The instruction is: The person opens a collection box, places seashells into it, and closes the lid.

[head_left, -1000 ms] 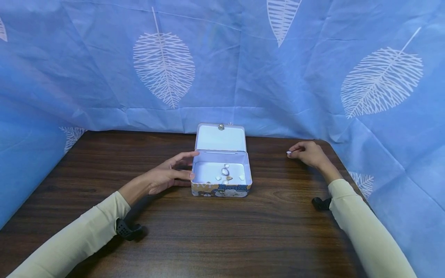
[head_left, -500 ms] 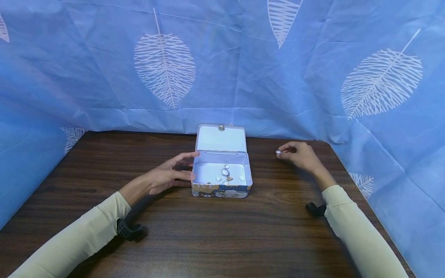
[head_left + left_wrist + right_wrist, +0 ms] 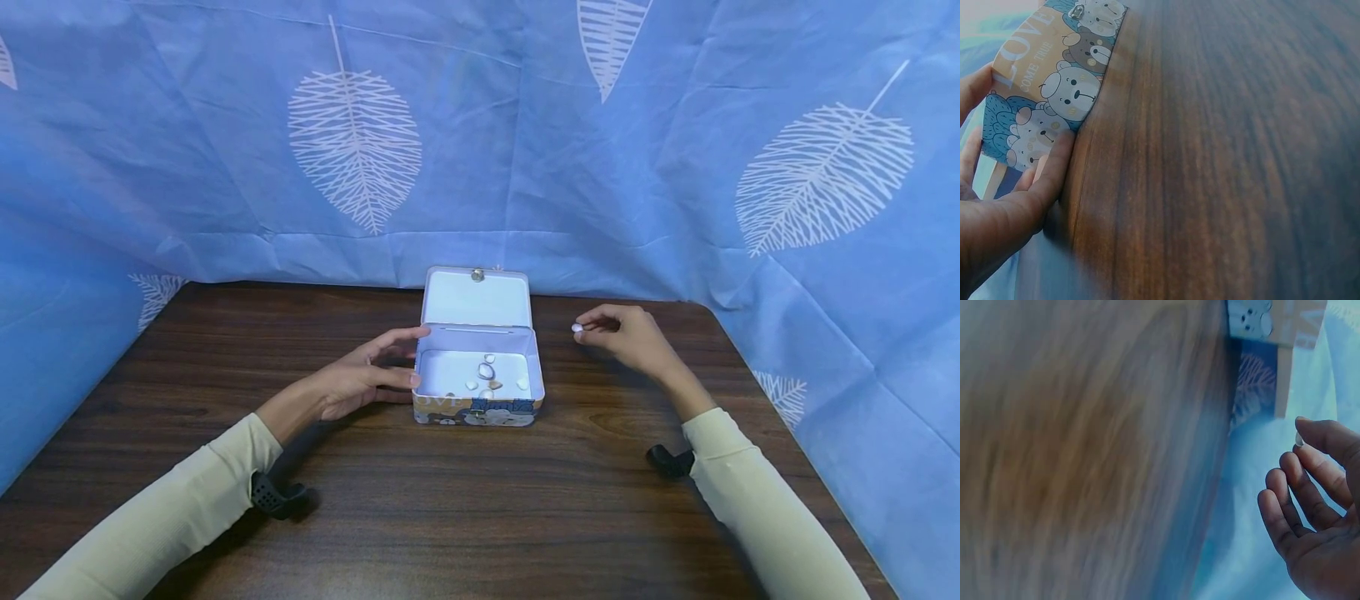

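Note:
A hinged tin box (image 3: 480, 410) printed with bears stands on the table, its lid (image 3: 477, 298) raised. Several small pale pieces (image 3: 486, 371) that look like shells or pebbles lie on its white floor, one of them brownish. My left hand (image 3: 358, 379) touches the tin's left side with thumb and fingers spread along it; in the left wrist view the thumb (image 3: 1054, 165) lies against the printed wall. To the right of the tin, my right hand (image 3: 628, 337) pinches a small white piece (image 3: 577, 327) between thumb and forefinger, the other fingers loosely bent.
The dark wood-grain table (image 3: 480, 517) reaches back to a blue curtain (image 3: 480, 167) with white leaf prints. A black wrist strap mount (image 3: 279, 497) sits under the left sleeve, another mount (image 3: 670, 462) under the right.
My right hand has moved left toward the tin, carrying the small white piece. The left hand and the tin have stayed where they were.

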Tool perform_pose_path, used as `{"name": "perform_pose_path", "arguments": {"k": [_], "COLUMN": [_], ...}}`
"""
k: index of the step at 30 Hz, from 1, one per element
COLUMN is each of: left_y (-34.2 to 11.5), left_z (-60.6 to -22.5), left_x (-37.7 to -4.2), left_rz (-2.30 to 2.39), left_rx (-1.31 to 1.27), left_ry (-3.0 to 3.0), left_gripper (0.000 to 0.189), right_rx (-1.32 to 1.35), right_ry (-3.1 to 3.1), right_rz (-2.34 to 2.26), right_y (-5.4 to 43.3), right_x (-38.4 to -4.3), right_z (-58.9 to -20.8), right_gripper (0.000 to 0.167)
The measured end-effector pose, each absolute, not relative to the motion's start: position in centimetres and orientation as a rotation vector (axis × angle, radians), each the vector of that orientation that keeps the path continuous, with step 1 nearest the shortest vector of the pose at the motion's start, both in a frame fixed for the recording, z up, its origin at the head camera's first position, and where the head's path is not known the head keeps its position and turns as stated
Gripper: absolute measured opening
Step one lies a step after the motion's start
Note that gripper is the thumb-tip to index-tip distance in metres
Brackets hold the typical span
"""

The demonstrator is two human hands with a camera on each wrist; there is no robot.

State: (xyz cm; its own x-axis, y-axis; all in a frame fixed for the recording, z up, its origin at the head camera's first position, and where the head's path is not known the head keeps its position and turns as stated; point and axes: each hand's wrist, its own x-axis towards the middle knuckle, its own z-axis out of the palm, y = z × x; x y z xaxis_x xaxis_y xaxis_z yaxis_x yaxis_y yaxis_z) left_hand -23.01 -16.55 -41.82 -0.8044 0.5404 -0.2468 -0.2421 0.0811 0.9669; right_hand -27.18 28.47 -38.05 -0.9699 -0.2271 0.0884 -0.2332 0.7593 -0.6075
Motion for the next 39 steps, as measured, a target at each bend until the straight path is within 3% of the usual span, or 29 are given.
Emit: {"name": "perform_pose_path", "arguments": {"k": [39], "left_y": [-16.5], "left_z": [-41.6], "left_x": [-23.0], "left_rz": [1.775], "left_rx": [0.292], "left_ry": [1.785], "left_gripper": [0.090], "right_rx": [0.681], "right_ry": [-2.814], "right_rz": [1.172], "right_y": [20.9], "right_x": [-24.6], "right_z": [-35.9], "right_gripper": [0.030]}}
